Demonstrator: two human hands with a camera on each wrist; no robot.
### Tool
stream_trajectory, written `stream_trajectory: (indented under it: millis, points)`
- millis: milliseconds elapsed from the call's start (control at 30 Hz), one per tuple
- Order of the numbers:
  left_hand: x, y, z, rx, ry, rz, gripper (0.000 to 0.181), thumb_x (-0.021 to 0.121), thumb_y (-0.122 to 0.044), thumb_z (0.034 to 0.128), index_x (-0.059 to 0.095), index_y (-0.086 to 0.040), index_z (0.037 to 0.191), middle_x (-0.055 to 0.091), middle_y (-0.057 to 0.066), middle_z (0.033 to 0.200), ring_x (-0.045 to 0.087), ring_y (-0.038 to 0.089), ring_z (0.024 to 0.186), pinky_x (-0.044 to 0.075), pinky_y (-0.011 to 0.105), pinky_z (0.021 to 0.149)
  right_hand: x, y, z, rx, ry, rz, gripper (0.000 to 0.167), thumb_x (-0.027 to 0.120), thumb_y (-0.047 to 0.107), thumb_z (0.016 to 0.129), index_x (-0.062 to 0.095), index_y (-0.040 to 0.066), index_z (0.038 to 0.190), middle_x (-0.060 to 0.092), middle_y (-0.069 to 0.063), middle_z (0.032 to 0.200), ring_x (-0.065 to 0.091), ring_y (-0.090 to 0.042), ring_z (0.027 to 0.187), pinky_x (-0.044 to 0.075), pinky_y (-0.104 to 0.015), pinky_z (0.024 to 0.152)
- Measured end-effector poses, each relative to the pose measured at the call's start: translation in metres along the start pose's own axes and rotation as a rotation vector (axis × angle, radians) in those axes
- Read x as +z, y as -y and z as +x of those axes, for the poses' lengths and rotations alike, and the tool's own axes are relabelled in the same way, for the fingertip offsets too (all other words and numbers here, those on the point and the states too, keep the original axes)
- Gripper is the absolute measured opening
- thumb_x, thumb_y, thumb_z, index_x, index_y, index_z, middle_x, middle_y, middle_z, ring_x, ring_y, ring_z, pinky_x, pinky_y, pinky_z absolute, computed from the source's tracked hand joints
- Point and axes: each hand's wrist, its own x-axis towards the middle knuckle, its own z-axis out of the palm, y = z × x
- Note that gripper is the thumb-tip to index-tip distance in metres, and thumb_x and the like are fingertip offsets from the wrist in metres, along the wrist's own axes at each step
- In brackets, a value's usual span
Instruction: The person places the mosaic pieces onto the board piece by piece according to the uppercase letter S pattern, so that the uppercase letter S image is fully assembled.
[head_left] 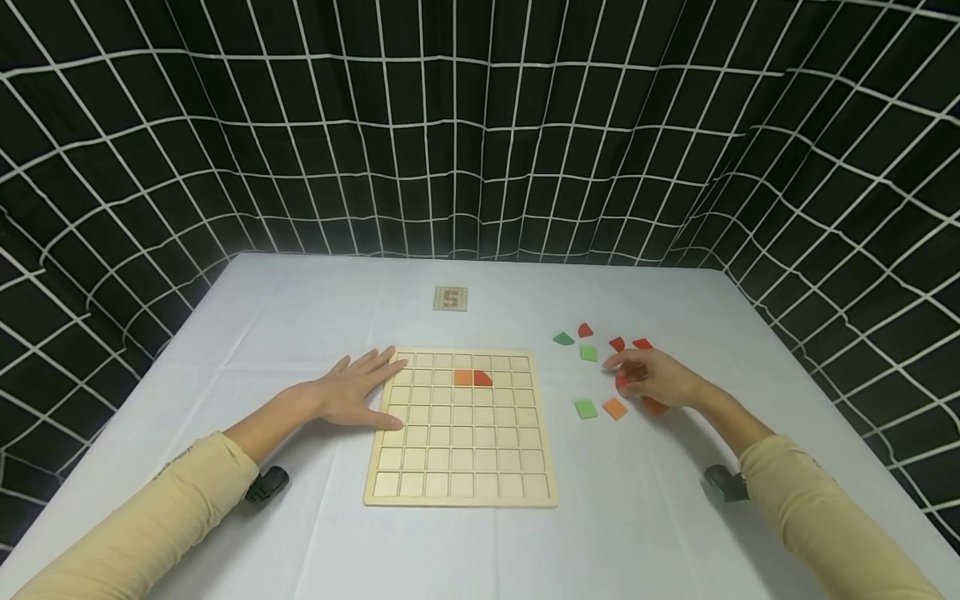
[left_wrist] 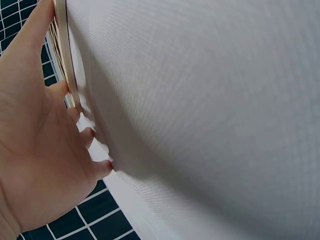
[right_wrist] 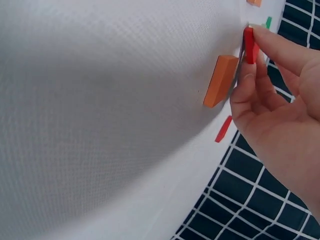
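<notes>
A wooden grid board (head_left: 462, 458) lies on the table. An orange square tile (head_left: 463, 377) and a red quarter-round tile (head_left: 482, 379) sit side by side in its upper cells. My left hand (head_left: 356, 392) rests at the board's left edge with its fingers spread, thumb and fingertips on the frame. To the right of the board, my right hand (head_left: 663, 377) pinches a red tile (right_wrist: 249, 45) between thumb and fingers, low over the table. The held tile's full shape is hidden. Beside that hand lies an orange tile (right_wrist: 220, 81), partly covered by it in the head view.
Around the right hand lie loose tiles: light green squares (head_left: 586, 409), an orange square (head_left: 615, 407), a dark green quarter-round (head_left: 564, 338) and several red ones (head_left: 585, 331). A small card with a patterned figure (head_left: 451, 299) lies behind the board. Black gridded curtains (head_left: 480, 125) enclose the table.
</notes>
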Motion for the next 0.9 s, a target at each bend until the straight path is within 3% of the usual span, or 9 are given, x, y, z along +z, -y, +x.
stream_trajectory:
  millis: [200, 333, 500, 700, 900]
  points:
    - [0.001, 0.001, 0.001, -0.01, 0.009, 0.015, 0.103, 0.056, -0.072, 0.0785, 0.015, -0.015, 0.154, 0.001, 0.011, 0.159, 0.002, 0.035, 0.143, -0.001, 0.061, 0.109, -0.004, -0.005, 0.002, 0.088, -0.023, -0.004, 0.037, 0.074, 0.005, 0.083, 0.063, 0.003, 0.118, 0.06, -0.01, 0.098, 0.053, -0.028, 0.089, 0.051, -0.029, 0.07]
    - [0.001, 0.002, 0.002, -0.015, 0.009, 0.02, 0.104, 0.056, -0.073, 0.0779, 0.015, -0.016, 0.154, 0.001, 0.01, 0.159, 0.002, 0.035, 0.143, -0.001, 0.06, 0.11, -0.007, -0.007, 0.004, 0.132, -0.052, -0.018, 0.03, 0.071, 0.009, 0.085, 0.066, 0.004, 0.114, 0.065, -0.009, 0.099, 0.052, -0.025, 0.086, 0.048, -0.028, 0.067]
    - [0.0, 0.002, 0.001, -0.011, 0.004, 0.014, 0.104, 0.057, -0.072, 0.078, 0.015, -0.016, 0.154, 0.001, 0.011, 0.159, 0.002, 0.035, 0.143, -0.001, 0.061, 0.109, -0.01, -0.003, 0.005, 0.16, -0.083, 0.015, 0.026, 0.072, 0.017, 0.087, 0.07, 0.004, 0.109, 0.067, -0.007, 0.1, 0.055, -0.024, 0.087, 0.046, -0.03, 0.072]
    - [0.0, 0.001, 0.001, -0.012, 0.002, 0.018, 0.103, 0.056, -0.073, 0.0783, 0.015, -0.016, 0.154, 0.002, 0.011, 0.159, 0.002, 0.035, 0.143, -0.001, 0.061, 0.11, -0.01, 0.008, 0.013, 0.229, -0.089, 0.107, 0.038, 0.074, 0.029, 0.085, 0.069, 0.003, 0.112, 0.067, -0.006, 0.102, 0.056, -0.023, 0.091, 0.047, -0.032, 0.077]
    - [0.0, 0.001, 0.001, -0.007, 0.001, 0.007, 0.103, 0.057, -0.071, 0.0789, 0.016, -0.014, 0.154, 0.003, 0.013, 0.159, 0.003, 0.037, 0.143, 0.0, 0.062, 0.109, -0.006, 0.021, 0.024, 0.264, -0.051, 0.184, 0.039, 0.073, 0.027, 0.086, 0.066, 0.005, 0.116, 0.066, -0.008, 0.109, 0.054, -0.025, 0.1, 0.047, -0.034, 0.083]
